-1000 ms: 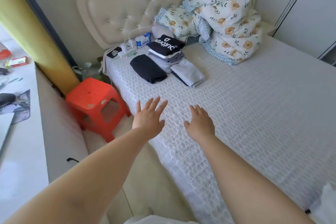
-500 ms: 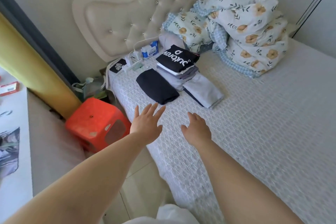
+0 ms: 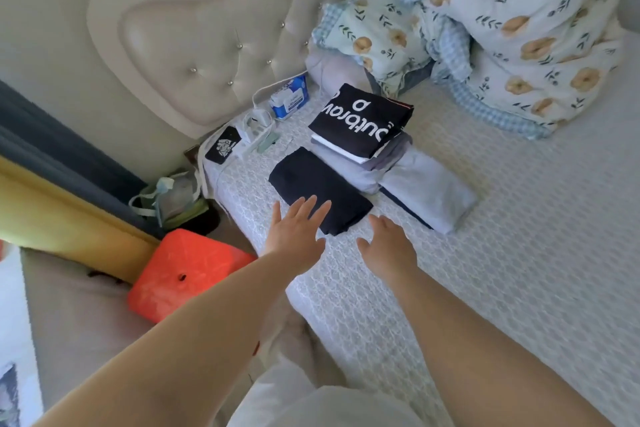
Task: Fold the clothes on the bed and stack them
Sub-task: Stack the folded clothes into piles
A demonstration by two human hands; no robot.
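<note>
A folded dark navy garment (image 3: 311, 180) lies flat near the head of the bed (image 3: 502, 270). Behind it stands a stack of folded clothes topped by a black piece with white lettering (image 3: 360, 121). A folded pale grey garment (image 3: 426, 194) lies to the right of the navy one. My left hand (image 3: 296, 234) is stretched out, fingers straight and spread, its fingertips over the near edge of the navy garment. My right hand (image 3: 388, 248) reaches beside it with relaxed fingers, just short of the navy garment's corner. Neither hand holds anything.
A bundled floral quilt and pillow (image 3: 502, 28) fill the bed's head at the right. A phone (image 3: 223, 149), a charger strip (image 3: 258, 130) and a blue tissue pack (image 3: 290, 99) lie by the padded headboard (image 3: 207, 45). An orange stool (image 3: 187, 274) stands beside the bed.
Both hands have moved forward along the bed to the navy garment, and the view has closed in on the folded clothes.
</note>
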